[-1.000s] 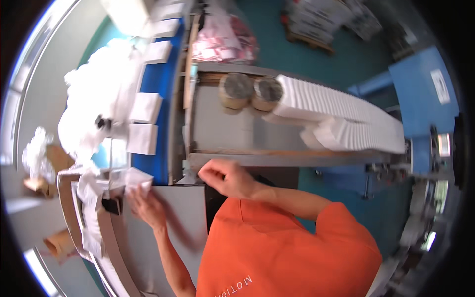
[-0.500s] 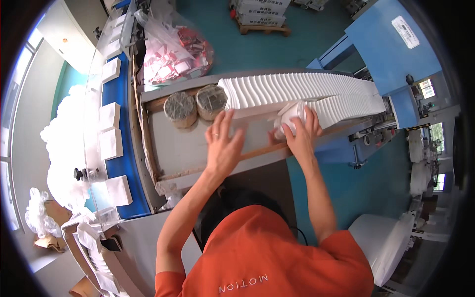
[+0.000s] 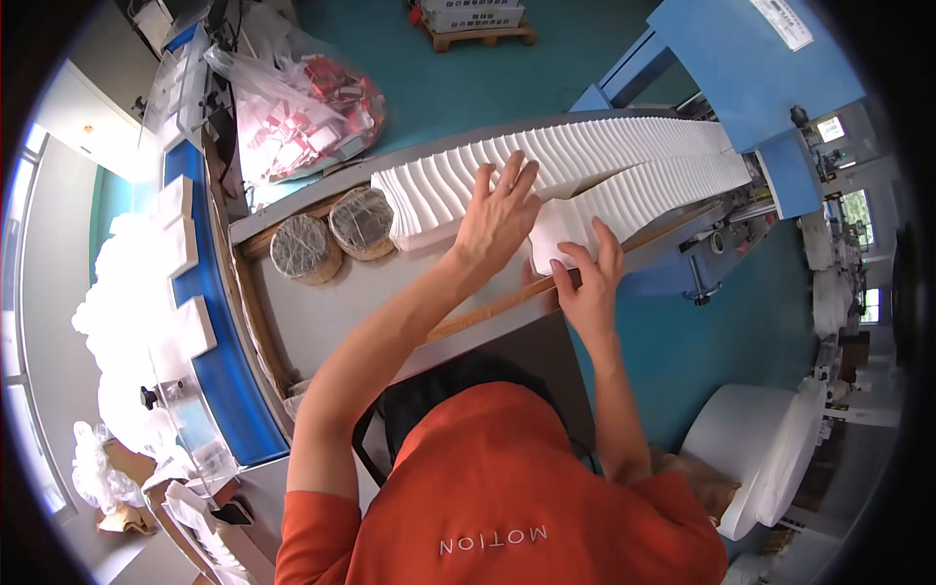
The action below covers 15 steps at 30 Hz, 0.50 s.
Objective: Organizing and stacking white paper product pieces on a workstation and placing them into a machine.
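Note:
Two long rows of thin white folded packets stand on edge along a grey table; the far row (image 3: 526, 156) runs beside the near row (image 3: 643, 200). My left hand (image 3: 497, 214) reaches over the left part of the far row, fingers spread and bent, fingertips on or just above the packets. My right hand (image 3: 591, 278) is at the front left end of the near row, thumb and fingers apart, tips at the packets' edge. Two round tape-wrapped blocks (image 3: 361, 224) sit against the left end of the far row.
A blue conveyor belt (image 3: 229, 390) at the left carries several white packets (image 3: 195, 327). Wooden strips (image 3: 487, 310) edge the table. Behind it lies a clear bag (image 3: 312, 117) of red and white scraps. A blue machine (image 3: 751, 68) stands at the right end of the rows.
My left hand has moved right and away from me, from beside the blocks to over the far row. My right hand has dropped slightly toward me, and the near row's end now stands straighter.

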Available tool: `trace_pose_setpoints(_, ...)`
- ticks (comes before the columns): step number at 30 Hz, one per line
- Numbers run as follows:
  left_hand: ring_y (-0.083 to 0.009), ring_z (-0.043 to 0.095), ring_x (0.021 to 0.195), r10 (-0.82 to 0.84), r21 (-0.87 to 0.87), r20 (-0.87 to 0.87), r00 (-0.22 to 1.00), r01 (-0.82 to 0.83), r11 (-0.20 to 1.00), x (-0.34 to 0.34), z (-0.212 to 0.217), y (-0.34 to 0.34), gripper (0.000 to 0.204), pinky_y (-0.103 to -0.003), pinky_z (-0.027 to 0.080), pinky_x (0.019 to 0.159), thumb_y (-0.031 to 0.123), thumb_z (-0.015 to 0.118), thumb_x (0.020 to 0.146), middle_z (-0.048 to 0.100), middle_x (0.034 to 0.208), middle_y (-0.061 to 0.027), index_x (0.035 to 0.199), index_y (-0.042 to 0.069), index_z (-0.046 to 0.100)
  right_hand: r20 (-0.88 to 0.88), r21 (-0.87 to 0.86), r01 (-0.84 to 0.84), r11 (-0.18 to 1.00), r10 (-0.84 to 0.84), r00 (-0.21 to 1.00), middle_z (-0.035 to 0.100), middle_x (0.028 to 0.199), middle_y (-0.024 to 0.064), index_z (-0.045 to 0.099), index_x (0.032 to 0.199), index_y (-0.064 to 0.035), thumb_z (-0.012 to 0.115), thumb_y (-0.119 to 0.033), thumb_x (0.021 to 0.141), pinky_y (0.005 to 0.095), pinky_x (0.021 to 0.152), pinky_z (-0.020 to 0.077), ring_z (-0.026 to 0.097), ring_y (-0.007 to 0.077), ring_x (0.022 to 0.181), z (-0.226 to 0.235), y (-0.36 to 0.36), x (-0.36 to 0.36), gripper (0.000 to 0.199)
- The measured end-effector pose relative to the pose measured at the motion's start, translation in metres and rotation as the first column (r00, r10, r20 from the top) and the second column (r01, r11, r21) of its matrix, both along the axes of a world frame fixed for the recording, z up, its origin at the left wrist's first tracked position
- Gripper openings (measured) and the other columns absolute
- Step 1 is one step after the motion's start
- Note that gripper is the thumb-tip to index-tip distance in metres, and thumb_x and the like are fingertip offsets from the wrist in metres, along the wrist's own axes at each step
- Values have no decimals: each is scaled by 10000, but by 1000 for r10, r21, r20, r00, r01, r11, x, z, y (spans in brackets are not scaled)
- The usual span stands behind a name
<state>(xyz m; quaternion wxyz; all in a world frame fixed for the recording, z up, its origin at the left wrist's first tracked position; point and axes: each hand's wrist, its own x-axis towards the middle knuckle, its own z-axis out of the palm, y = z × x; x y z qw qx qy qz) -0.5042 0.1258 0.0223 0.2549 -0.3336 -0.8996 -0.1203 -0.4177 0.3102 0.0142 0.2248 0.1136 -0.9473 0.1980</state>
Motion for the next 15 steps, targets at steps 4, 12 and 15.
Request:
trace_pose_setpoints(4,-325,564,1045,-32,221,186,982,-10,975,47,-6,-12,235,-424,458,884,15,587,765,580,1125,-136,997,48,575,-1,-53,-10,999,10,1000,407,1410,180,686,1009,-80,726,-96,804,499,1048,356,376,407,1301,-1,7,0,210)
trace_pose_setpoints(12,-369,624,872,125,412,564,816,-410,814,94,-38,0,493,-443,504,754,43,672,781,619,976,-146,1239,46,487,11,-18,-49,999,50,999,384,1433,174,712,978,-85,709,-120,836,532,1067,342,353,428,1311,0,0,-1,146)
trace_pose_setpoints(15,-386,637,891,168,502,510,844,-450,738,93,-39,4,640,-460,518,769,96,723,782,609,1051,-172,1336,47,408,35,-11,-54,998,54,998,384,1434,178,715,975,-84,705,-139,851,528,1069,340,352,429,1313,3,-5,1,136)
